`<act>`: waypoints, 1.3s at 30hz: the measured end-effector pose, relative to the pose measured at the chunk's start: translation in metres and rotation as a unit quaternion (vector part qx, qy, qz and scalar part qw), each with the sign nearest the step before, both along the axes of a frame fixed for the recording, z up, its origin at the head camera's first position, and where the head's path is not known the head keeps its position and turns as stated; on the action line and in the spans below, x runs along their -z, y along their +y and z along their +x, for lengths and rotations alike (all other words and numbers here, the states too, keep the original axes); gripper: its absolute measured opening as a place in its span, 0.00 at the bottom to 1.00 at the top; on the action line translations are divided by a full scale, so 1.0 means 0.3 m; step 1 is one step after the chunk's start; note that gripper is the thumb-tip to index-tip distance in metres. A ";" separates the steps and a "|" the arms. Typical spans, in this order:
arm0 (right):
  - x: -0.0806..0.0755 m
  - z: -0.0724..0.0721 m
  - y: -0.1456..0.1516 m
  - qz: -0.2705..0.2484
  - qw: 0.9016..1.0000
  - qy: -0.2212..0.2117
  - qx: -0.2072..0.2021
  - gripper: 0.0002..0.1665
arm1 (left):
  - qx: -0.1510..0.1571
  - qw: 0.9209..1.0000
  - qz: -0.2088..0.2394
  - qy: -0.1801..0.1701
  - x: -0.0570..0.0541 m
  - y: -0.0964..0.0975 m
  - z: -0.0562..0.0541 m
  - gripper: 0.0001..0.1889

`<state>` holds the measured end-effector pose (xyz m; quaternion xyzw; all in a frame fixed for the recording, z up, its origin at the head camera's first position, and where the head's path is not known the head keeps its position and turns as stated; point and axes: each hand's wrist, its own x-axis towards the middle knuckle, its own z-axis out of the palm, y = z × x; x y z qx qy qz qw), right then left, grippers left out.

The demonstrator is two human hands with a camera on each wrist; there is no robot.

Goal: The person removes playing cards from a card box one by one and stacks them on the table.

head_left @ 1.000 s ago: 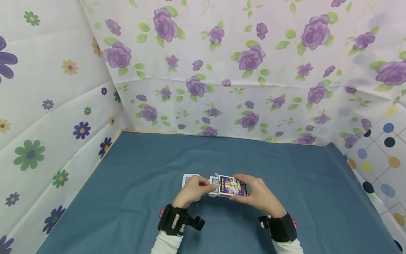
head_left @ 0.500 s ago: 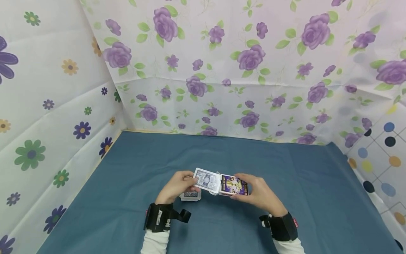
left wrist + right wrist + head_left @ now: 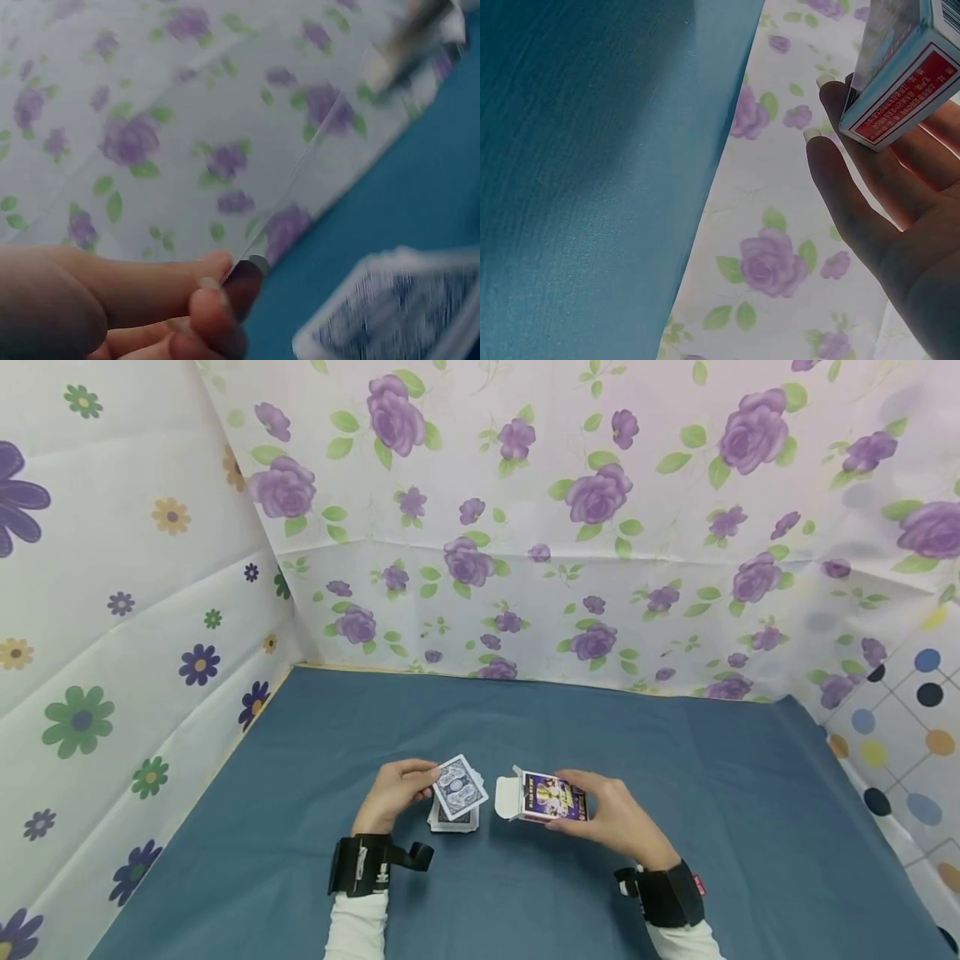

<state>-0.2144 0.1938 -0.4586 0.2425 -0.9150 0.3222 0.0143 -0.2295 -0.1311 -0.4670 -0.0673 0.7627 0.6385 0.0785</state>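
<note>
My left hand pinches a blue-and-white patterned playing card by its left edge, tilted above a pile of cards on the table. Seen from the left wrist, that card is a thin edge-on line between thumb and fingers, and the pile lies blurred at lower right. My right hand grips a purple card box by its right end, its white flap folded out toward the left. The right wrist view shows the box's red-labelled side. Whether cards remain inside is hidden.
A blue cloth covers the table. A rose-patterned sheet hangs behind it, and a flowered sheet borders the left. Black camera straps sit on both wrists.
My left hand has drawn the card out of the box's open end and carried it left over the pile. The right hand and box have stayed nearly still.
</note>
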 end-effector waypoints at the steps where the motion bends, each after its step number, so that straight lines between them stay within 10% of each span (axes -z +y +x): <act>1: 0.001 0.000 0.000 0.001 1.000 -0.001 0.000 0.42 | -0.024 1.000 -0.011 -0.003 0.015 -0.001 -0.004 0.15; 8: 0.001 -0.001 0.002 0.004 1.000 0.001 0.000 0.42 | -0.111 0.991 -0.067 0.014 0.087 0.008 -0.020 0.11; 39: 0.007 -0.003 -0.002 -0.004 1.000 -0.015 -0.007 0.44 | -0.151 0.962 -0.187 0.127 0.150 0.102 -0.046 0.07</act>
